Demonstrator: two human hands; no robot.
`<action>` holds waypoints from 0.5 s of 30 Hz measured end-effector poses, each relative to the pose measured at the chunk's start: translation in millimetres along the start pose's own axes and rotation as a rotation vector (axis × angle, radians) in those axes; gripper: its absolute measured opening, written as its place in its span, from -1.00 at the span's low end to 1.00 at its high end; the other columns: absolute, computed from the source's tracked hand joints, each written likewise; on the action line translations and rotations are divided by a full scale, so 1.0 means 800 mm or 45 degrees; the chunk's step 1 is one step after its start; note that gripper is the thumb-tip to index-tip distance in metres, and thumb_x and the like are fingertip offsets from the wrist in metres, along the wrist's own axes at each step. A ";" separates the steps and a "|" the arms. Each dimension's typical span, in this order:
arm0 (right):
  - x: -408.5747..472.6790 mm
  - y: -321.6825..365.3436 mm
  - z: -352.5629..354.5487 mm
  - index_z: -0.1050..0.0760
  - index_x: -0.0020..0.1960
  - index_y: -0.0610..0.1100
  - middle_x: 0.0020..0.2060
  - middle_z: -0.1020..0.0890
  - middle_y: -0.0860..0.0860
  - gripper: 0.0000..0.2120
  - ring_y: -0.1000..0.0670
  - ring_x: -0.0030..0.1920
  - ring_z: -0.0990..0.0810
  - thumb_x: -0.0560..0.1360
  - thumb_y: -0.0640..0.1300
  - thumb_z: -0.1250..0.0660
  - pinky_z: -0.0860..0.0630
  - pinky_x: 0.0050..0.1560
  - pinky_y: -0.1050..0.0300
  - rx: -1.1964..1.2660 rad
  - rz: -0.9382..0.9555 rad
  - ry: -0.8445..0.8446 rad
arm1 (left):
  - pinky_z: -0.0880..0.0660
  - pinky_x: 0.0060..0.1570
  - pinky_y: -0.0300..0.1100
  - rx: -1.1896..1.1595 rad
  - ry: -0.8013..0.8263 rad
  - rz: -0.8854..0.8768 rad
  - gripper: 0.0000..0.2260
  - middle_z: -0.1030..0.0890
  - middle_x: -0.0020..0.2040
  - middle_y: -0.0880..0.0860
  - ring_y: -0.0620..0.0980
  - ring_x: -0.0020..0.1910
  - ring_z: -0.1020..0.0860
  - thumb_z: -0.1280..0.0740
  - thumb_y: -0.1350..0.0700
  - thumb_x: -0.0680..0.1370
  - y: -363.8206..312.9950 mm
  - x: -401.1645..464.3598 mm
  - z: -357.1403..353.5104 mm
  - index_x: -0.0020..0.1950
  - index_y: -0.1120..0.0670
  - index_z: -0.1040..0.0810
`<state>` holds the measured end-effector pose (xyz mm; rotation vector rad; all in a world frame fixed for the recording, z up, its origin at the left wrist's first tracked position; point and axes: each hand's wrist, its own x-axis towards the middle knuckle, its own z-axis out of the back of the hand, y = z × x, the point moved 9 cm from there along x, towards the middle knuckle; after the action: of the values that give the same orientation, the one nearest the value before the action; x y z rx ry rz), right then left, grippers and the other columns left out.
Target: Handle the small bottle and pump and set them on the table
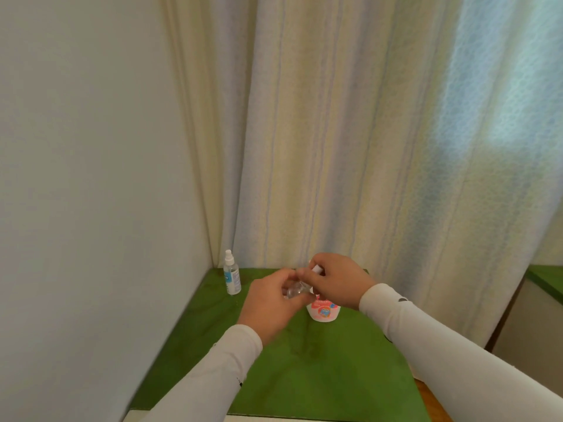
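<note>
Small clear bottle (293, 291) sits gripped in the left hand (271, 303) above the green surface (320, 360) — the right hand (333, 277) pinches its white cap (316, 269) with curled fingers (306, 274) — a pink-labelled bottle (323, 312) stands just behind

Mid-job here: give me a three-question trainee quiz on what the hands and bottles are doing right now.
1. True or false: the left hand grips a small clear plastic bottle.
2. What does the right hand pinch? A) small white cap B) green cloth C) curtain
3. Which bottle stands apart near the wall corner on the green tabletop?

Key: 1 true. 2 A. 3 the tall clear spray bottle with a white nozzle; the pink and white pump bottle stands behind the hands.
</note>
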<state>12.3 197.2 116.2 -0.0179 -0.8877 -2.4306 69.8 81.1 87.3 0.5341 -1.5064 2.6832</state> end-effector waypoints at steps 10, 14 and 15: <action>0.002 0.012 -0.002 -0.48 -0.06 0.03 -0.24 -0.65 0.04 -0.82 0.07 -0.31 -0.64 0.47 0.12 -0.29 -0.59 -0.18 0.15 -0.007 0.070 0.188 | -0.55 0.11 0.02 0.053 0.255 0.011 -0.71 -0.65 0.05 -0.11 -0.15 0.04 -0.60 -0.38 -0.03 0.51 0.003 0.007 -0.005 0.22 -0.07 -0.55; 0.005 0.011 -0.004 -0.47 -0.09 0.02 -0.27 -0.64 0.06 -0.81 0.12 -0.35 -0.60 0.48 0.14 -0.29 -0.57 -0.23 0.19 -0.028 0.068 0.139 | -0.57 0.07 -0.04 0.101 0.215 -0.030 -0.75 -0.65 0.01 -0.13 -0.18 -0.01 -0.60 -0.36 -0.04 0.52 0.002 0.005 -0.001 0.19 -0.09 -0.56; 0.005 0.010 -0.006 -0.47 -0.09 0.01 -0.28 -0.64 0.06 -0.80 0.12 -0.36 -0.60 0.48 0.14 -0.28 -0.56 -0.24 0.20 -0.034 0.065 0.129 | -0.57 0.05 -0.07 0.119 0.205 -0.042 -0.75 -0.65 -0.01 -0.13 -0.20 -0.03 -0.60 -0.35 -0.04 0.52 0.003 0.004 -0.001 0.19 -0.10 -0.56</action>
<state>13.5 187.3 118.3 0.0717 -0.8003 -2.3733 66.5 80.0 86.1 0.3334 -1.3259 2.7077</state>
